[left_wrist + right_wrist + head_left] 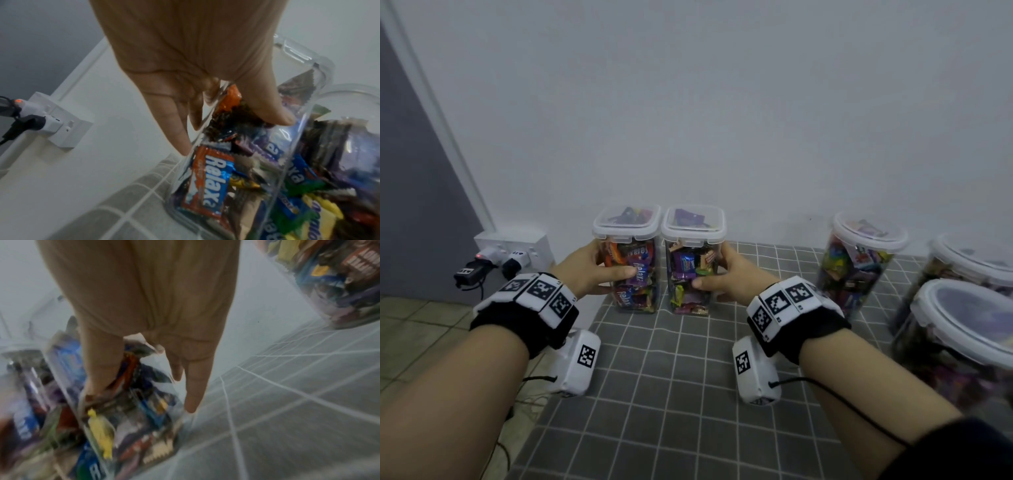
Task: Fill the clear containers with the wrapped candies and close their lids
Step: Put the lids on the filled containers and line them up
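Observation:
Two tall square clear containers stand side by side against the wall, both full of wrapped candies with white-rimmed lids on top. My left hand [594, 270] grips the left container [635, 284], thumb on its front and fingers round its left side. My right hand [717, 275] grips the right container [688, 291] the same way from the right. In the left wrist view my left hand [205, 104] clasps the left container [236, 178] over "Relax" wrappers. The blurred right wrist view shows my right hand [144, 373] holding the right container [133, 426].
Three round lidded candy jars stand on the right: one at the wall [859, 267], one behind [969, 260] and a near one [959, 339]. A grey grid mat [671, 394] covers the surface. A wall socket [513, 246] with plugs sits at the left, above tiled floor.

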{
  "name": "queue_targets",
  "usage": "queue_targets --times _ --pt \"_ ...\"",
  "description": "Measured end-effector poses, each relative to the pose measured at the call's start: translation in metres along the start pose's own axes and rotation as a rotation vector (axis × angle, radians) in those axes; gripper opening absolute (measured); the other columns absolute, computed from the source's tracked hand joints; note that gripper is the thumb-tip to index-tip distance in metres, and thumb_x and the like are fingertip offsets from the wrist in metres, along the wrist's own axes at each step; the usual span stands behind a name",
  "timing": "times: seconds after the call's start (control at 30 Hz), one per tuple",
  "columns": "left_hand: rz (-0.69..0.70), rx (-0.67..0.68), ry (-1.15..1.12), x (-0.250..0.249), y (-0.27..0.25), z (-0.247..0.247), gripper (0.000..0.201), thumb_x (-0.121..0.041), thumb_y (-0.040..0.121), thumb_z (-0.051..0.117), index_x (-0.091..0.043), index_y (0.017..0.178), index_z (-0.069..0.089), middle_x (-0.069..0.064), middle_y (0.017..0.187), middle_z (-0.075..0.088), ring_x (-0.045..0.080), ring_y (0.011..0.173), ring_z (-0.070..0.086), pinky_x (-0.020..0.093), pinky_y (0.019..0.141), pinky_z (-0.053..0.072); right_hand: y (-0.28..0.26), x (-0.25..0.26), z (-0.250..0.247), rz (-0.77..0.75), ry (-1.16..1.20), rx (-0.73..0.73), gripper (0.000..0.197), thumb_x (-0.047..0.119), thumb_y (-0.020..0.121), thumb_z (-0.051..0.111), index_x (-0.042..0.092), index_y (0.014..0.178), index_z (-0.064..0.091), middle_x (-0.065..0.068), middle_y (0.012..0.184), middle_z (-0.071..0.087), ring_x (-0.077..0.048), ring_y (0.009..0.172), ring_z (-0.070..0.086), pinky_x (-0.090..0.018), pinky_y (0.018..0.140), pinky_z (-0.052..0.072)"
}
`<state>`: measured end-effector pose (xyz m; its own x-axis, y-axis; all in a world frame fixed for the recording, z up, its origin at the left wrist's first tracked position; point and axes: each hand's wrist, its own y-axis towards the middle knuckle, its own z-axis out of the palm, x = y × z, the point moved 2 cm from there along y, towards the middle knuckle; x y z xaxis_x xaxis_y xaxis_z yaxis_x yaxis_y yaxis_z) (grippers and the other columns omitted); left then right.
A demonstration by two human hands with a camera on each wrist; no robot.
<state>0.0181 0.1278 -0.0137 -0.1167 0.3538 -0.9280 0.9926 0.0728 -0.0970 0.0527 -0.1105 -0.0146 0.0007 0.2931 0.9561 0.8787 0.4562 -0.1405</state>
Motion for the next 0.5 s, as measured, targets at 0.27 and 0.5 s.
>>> queue_targets --times 0.27,0.5 --pt "-0.152 -0.085 0.268 0.030 -0.022 -0.005 0.099 -0.029 0.075 0.078 -0.032 0.150 0.013 0.012 0.148 0.037 0.029 0.128 0.044 0.039 0.086 0.046 -0.044 -0.016 -0.005 0.119 -0.335 -0.126 0.099 0.025 0.082 0.072 0.028 0.151 0.001 -0.008 0.154 0.028 -0.028 0.137 0.034 -0.043 0.110 0.033" --pt "-0.215 -0.054 0.880 -0.004 -0.064 0.011 0.040 -0.040 0.086 0.063 -0.009 0.110 0.066 0.007 0.100 0.067 0.020 0.092 0.063 0.026 0.074 0.049 -0.117 0.000 -0.020 0.009 -0.628 -0.146 0.071 0.033 0.091 0.060 0.020 0.149 0.021 -0.001 0.154 0.028 -0.018 0.139 0.029 -0.030 0.109 0.027"
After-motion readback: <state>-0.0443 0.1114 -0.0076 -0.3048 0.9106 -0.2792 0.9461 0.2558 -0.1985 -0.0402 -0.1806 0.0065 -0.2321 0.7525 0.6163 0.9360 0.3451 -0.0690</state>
